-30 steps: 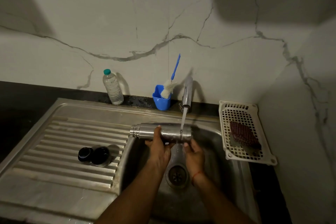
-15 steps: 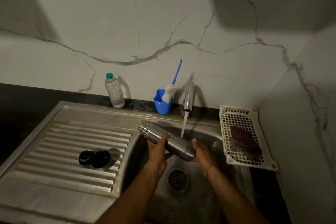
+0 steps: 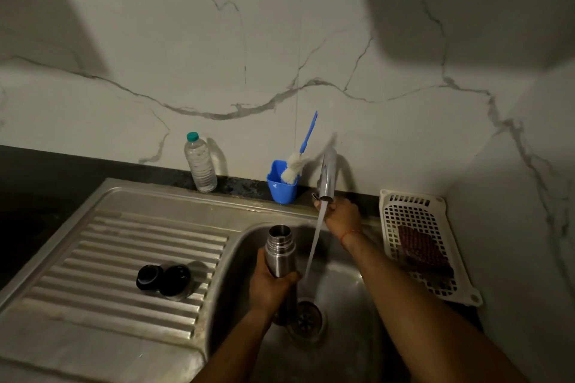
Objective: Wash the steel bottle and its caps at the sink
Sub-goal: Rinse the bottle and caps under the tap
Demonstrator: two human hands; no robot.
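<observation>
The steel bottle (image 3: 281, 253) stands nearly upright over the sink basin (image 3: 345, 283), its open mouth up, just left of the water stream. My left hand (image 3: 270, 286) grips its lower body. My right hand (image 3: 341, 214) is up at the tap (image 3: 327, 177), fingers curled by the small lever under the spout. Water runs from the tap down to the drain (image 3: 306, 317). Two dark caps (image 3: 165, 280) lie side by side on the ribbed drainboard (image 3: 93, 258) to the left.
A blue cup holding a white bottle brush (image 3: 294, 169) stands behind the sink beside the tap. A clear plastic water bottle (image 3: 200, 165) is against the wall further left. A white perforated tray (image 3: 417, 221) with a dark red scrubber (image 3: 423, 250) sits right of the basin.
The bottle went from lying across under the stream to upright in my left hand alone. My right hand let go of its base and rose to the tap.
</observation>
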